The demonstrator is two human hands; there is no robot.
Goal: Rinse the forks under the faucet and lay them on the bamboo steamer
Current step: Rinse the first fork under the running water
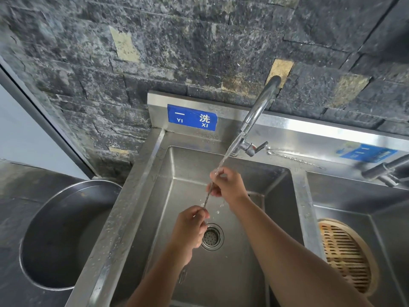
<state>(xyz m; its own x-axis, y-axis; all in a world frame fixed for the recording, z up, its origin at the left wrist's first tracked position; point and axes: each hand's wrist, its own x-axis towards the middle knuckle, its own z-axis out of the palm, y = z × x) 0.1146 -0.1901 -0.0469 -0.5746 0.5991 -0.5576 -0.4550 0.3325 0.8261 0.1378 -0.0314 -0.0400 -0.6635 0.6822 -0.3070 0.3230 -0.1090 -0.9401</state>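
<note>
Both hands pinching one fork under the faucet stream: right hand closed on the far end, left hand closed on the near end. Long axis running from left hand up and away to right; tine end impossible to tell. Bamboo steamer off beyond the right forearm, nearer the right hand.

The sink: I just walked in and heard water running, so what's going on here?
A person is rinsing a fork under the running faucet over the left sink basin. The right hand holds the fork's upper end in the stream, while the left hand grips its lower end near the drain. The bamboo steamer sits in the right basin, with no forks visible on it.
</note>
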